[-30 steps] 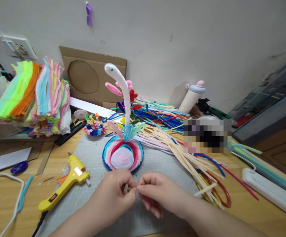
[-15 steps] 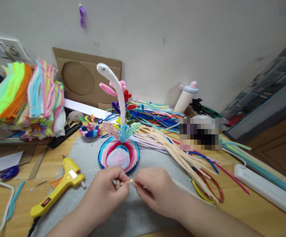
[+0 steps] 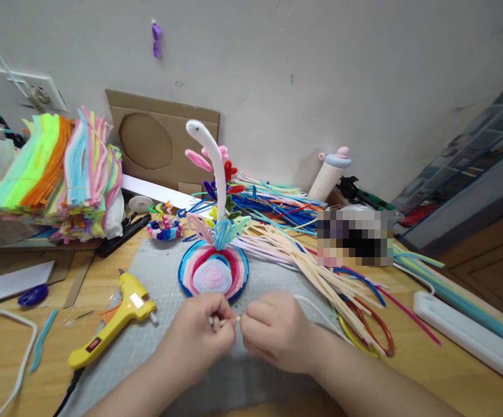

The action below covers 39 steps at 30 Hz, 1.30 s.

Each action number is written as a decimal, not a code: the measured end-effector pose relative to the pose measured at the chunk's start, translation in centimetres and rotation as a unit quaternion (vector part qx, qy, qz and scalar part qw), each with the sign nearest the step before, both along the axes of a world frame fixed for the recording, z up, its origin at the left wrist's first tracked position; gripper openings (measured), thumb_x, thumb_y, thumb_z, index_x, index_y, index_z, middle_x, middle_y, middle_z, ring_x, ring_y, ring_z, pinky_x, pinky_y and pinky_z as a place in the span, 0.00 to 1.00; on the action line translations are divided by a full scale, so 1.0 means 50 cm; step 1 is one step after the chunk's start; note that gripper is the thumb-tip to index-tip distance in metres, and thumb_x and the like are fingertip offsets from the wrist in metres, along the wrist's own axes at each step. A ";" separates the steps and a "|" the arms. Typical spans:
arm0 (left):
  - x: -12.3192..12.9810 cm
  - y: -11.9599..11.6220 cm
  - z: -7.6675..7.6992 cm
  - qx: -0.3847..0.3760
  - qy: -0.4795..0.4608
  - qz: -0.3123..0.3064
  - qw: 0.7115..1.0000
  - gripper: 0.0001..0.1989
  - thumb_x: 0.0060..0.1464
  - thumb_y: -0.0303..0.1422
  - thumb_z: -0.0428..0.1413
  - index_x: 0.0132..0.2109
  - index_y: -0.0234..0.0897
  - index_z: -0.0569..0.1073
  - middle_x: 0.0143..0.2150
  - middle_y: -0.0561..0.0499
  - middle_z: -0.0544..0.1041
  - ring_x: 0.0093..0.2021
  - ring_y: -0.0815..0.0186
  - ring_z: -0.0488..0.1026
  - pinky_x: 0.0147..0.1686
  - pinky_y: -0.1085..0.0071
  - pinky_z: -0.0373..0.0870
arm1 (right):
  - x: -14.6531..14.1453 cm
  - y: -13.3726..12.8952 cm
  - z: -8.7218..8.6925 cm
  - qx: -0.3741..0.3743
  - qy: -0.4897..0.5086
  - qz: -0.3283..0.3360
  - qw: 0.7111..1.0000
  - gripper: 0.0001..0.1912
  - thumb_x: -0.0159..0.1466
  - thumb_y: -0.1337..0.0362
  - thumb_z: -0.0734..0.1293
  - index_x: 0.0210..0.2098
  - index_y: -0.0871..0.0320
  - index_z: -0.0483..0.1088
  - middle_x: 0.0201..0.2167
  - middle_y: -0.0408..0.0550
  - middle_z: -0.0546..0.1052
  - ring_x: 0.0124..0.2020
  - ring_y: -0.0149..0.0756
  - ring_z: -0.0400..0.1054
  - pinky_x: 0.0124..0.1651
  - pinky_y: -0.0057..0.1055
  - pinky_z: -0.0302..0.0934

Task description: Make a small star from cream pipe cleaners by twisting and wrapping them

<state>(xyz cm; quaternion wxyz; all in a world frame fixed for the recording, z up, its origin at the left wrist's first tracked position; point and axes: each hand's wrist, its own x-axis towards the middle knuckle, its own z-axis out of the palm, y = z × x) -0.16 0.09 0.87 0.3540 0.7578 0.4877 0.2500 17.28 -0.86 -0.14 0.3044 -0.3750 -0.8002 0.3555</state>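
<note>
My left hand (image 3: 201,336) and my right hand (image 3: 275,330) meet low in the middle, fingertips almost touching. Both pinch a cream pipe cleaner (image 3: 237,318), of which a short bit shows between them. Pale ends poke out of the curled left fingers; the rest is hidden. A whitish strand (image 3: 321,313) trails out behind the right hand. Just beyond my hands stands a pipe-cleaner craft: a round coiled base (image 3: 236,260) in blue and pink, an upright white stalk (image 3: 220,174) with a dark eye-like dot, and coloured petals.
A yellow glue gun (image 3: 112,318) lies left on the grey mat (image 3: 147,278). Cream pipe cleaners (image 3: 312,266) spread to the right, with a white power strip (image 3: 469,336) beyond. Bundled pipe cleaners (image 3: 29,168) stand at left, near a cardboard sheet (image 3: 194,145). A bottle (image 3: 325,176) stands at the back.
The view has shifted a little, so the scene sits slightly further right and lower. My hands keep their pinch; the right hand has turned a little, with its fingers curled more.
</note>
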 end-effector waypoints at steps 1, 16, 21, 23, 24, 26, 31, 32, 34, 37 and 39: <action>0.000 0.002 0.001 -0.026 -0.017 0.012 0.999 0.06 0.45 0.24 0.48 0.25 0.36 0.68 0.18 0.56 0.68 0.20 0.70 0.63 0.20 0.77 0.56 | 0.001 0.001 0.003 0.035 -0.024 0.008 0.999 0.09 0.57 0.66 0.62 0.21 0.58 0.60 0.21 0.40 0.58 0.24 0.29 0.48 0.27 0.30 0.39; -0.017 0.008 -0.014 0.224 -0.007 -0.067 0.972 0.05 0.48 0.22 0.51 0.28 0.36 0.69 0.23 0.55 0.67 0.27 0.69 0.64 0.28 0.72 0.58 | -0.010 0.008 -0.019 -0.696 0.422 0.080 0.575 0.06 0.59 0.66 0.62 0.27 0.62 0.63 0.15 0.33 0.57 0.12 0.19 0.44 0.16 0.17 0.37; -0.016 0.003 -0.012 0.223 -0.005 -0.050 0.974 0.06 0.48 0.22 0.51 0.29 0.36 0.70 0.24 0.54 0.70 0.27 0.69 0.66 0.29 0.72 0.58 | -0.025 -0.007 -0.007 -0.609 0.415 0.021 0.676 0.08 0.57 0.65 0.65 0.25 0.59 0.61 0.13 0.32 0.55 0.12 0.18 0.39 0.16 0.18 0.32; -0.014 0.001 -0.009 0.210 -0.004 -0.042 0.977 0.06 0.48 0.23 0.51 0.29 0.37 0.70 0.25 0.54 0.72 0.28 0.68 0.67 0.30 0.72 0.59 | -0.030 -0.011 -0.007 -0.586 0.387 0.008 0.712 0.09 0.57 0.63 0.65 0.26 0.58 0.60 0.13 0.31 0.54 0.13 0.20 0.37 0.16 0.20 0.32; -0.012 0.000 -0.008 0.201 -0.001 -0.038 0.979 0.06 0.48 0.24 0.51 0.28 0.37 0.70 0.24 0.54 0.72 0.28 0.68 0.67 0.30 0.72 0.59 | -0.031 -0.012 -0.008 -0.562 0.362 -0.008 0.744 0.09 0.57 0.61 0.64 0.26 0.57 0.59 0.13 0.31 0.53 0.13 0.20 0.37 0.16 0.20 0.33; -0.005 -0.003 -0.007 0.159 0.005 -0.022 0.987 0.05 0.47 0.25 0.51 0.27 0.36 0.70 0.23 0.54 0.71 0.26 0.68 0.67 0.28 0.72 0.60 | -0.030 -0.011 -0.012 -0.436 0.279 -0.067 0.853 0.09 0.55 0.61 0.63 0.23 0.57 0.58 0.13 0.32 0.52 0.14 0.22 0.39 0.18 0.23 0.35; 0.012 -0.001 -0.008 -0.159 -0.101 0.056 0.980 0.04 0.45 0.30 0.49 0.24 0.37 0.64 0.18 0.58 0.64 0.18 0.71 0.60 0.18 0.75 0.59 | -0.014 -0.005 -0.015 0.084 0.002 -0.103 0.991 0.10 0.54 0.66 0.63 0.18 0.59 0.58 0.18 0.39 0.56 0.22 0.27 0.48 0.26 0.29 0.40; 0.013 0.000 -0.006 -0.210 -0.128 0.056 0.968 0.05 0.46 0.31 0.49 0.25 0.38 0.63 0.17 0.59 0.63 0.17 0.72 0.58 0.17 0.75 0.60 | -0.014 -0.005 -0.013 0.103 -0.005 -0.100 0.990 0.10 0.54 0.67 0.63 0.19 0.59 0.59 0.18 0.39 0.57 0.23 0.28 0.48 0.27 0.29 0.40; 0.009 0.005 -0.002 -0.225 -0.150 0.043 0.962 0.06 0.46 0.33 0.49 0.25 0.37 0.63 0.17 0.59 0.63 0.17 0.72 0.59 0.17 0.75 0.60 | -0.017 -0.006 -0.009 0.007 0.051 -0.113 0.992 0.09 0.55 0.66 0.61 0.20 0.58 0.59 0.18 0.39 0.59 0.22 0.27 0.50 0.26 0.28 0.41; -0.003 0.008 0.004 -0.082 -0.090 0.010 0.993 0.05 0.47 0.30 0.50 0.26 0.36 0.67 0.20 0.56 0.67 0.20 0.71 0.62 0.20 0.75 0.59 | -0.021 -0.005 -0.001 -0.360 0.228 -0.075 0.901 0.07 0.58 0.62 0.59 0.24 0.57 0.58 0.16 0.36 0.57 0.16 0.24 0.46 0.21 0.25 0.41; -0.010 0.007 0.006 0.030 -0.043 -0.021 0.998 0.05 0.47 0.27 0.50 0.26 0.35 0.69 0.21 0.55 0.67 0.22 0.71 0.62 0.22 0.75 0.58 | -0.020 -0.003 0.002 -0.555 0.305 -0.007 0.774 0.06 0.58 0.61 0.58 0.26 0.56 0.57 0.16 0.33 0.55 0.13 0.22 0.41 0.18 0.23 0.37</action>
